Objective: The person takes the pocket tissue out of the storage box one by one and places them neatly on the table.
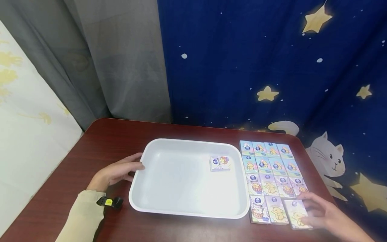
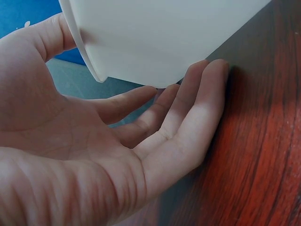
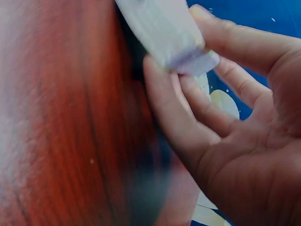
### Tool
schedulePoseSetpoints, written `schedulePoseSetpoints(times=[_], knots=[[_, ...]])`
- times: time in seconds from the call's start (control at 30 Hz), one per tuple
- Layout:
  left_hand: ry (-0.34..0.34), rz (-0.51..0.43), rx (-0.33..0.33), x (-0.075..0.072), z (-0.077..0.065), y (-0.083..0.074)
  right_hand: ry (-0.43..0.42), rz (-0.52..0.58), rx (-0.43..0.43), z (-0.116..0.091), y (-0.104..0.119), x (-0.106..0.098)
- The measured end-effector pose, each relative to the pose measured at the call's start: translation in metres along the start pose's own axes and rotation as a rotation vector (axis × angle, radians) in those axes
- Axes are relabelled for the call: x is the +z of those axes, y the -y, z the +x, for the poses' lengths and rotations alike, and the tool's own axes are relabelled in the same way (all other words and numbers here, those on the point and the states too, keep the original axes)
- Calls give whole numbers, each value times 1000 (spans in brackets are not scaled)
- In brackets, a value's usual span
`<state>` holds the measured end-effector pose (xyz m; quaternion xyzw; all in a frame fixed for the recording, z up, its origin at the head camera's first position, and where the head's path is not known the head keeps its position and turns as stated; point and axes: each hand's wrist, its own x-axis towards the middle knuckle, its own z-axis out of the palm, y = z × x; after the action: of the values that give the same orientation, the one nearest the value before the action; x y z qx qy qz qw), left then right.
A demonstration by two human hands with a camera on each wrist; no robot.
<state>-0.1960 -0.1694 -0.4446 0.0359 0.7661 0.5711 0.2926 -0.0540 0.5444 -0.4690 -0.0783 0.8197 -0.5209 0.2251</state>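
A shallow white tray lies on the table, and my left hand holds its left edge. In the left wrist view the thumb reaches over the tray's rim, while bent fingers meet the outer wall from below. My right hand pinches a pale pocket tissue pack at the near right corner of a block of similar packs. The right wrist view shows this pack between thumb and fingers, tilted and blurred. Inside the tray, toward its far right, lies one tissue pack.
The block of packs stands in rows just right of the tray, blue-topped ones farther back and lilac or white ones nearer. The dark red wooden table ends at a blue starry curtain and a grey curtain.
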Motion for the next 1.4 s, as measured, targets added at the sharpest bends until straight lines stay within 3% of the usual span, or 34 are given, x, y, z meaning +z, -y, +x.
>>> schedulePoseSetpoints(times=[0.17, 0.4, 0.63, 0.8, 1.03, 1.23, 1.4], knots=[[-2, 2, -3, 0, 0, -1, -87, -103, 129, 0, 11, 8], [-6, 7, -4, 0, 0, -3, -172, -153, 189, 2, 17, 16], [-8, 6, -10, 0, 0, -3, -221, -175, 167, 6, 20, 21], [-2, 0, -9, 1, 0, -3, -234, -171, 232, 11, 25, 23], [-4, 1, -10, 1, 0, -2, -236, -171, 238, 14, 31, 24], [-3, 2, -9, 0, 0, -2, -268, -253, 259, 19, 37, 24], [-3, 5, -8, 0, 0, -2, -313, -364, 213, 22, 42, 24]])
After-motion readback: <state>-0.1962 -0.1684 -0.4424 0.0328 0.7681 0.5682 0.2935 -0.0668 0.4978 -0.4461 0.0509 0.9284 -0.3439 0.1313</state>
